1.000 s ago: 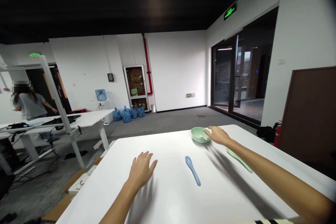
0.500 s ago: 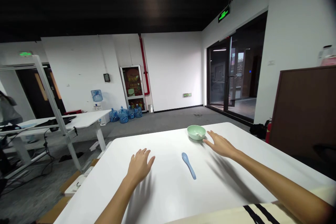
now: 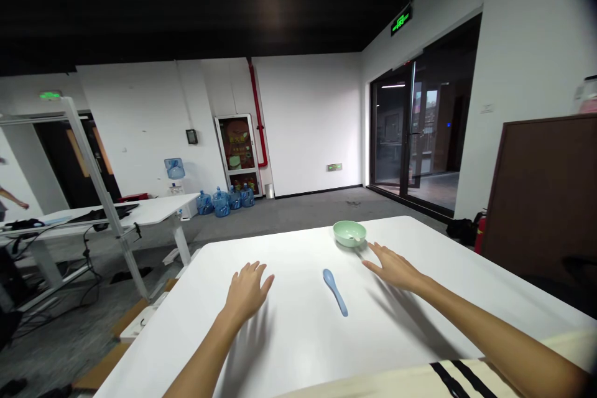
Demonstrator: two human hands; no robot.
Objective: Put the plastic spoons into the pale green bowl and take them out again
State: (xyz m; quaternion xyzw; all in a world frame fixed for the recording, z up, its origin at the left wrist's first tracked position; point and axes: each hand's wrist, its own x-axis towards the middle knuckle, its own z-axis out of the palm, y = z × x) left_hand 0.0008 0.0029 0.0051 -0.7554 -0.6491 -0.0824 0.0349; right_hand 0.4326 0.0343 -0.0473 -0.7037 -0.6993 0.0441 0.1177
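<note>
Green bowl (image 3: 349,233) holds something small and pale. Your right hand (image 3: 394,267) is open just beside it, your left hand (image 3: 247,291) open too, both empty.

A glossy green plastic bowl (image 3: 349,234), smooth blue plastic spoon (image 3: 335,291), matt white tabletop (image 3: 298,348).

Across the grey carpet (image 3: 298,211), blue water jugs (image 3: 221,203) stood clustered against the white wall (image 3: 303,124), just beside a glass-fronted cabinet (image 3: 232,155), with a red pipe (image 3: 257,118) running up the wall next to it. A water dispenser (image 3: 174,168) stood left of the jugs. At left, a white desk (image 3: 140,211) stood behind a metal frame (image 3: 100,186), and a co-worker's arm (image 3: 12,202) showed at the far edge. On the right were glass doors (image 3: 413,130) below a green exit sign (image 3: 401,20), then a black bag (image 3: 461,228) beside a red fire extinguisher (image 3: 479,235), and a large brown board (image 3: 543,199).
</note>
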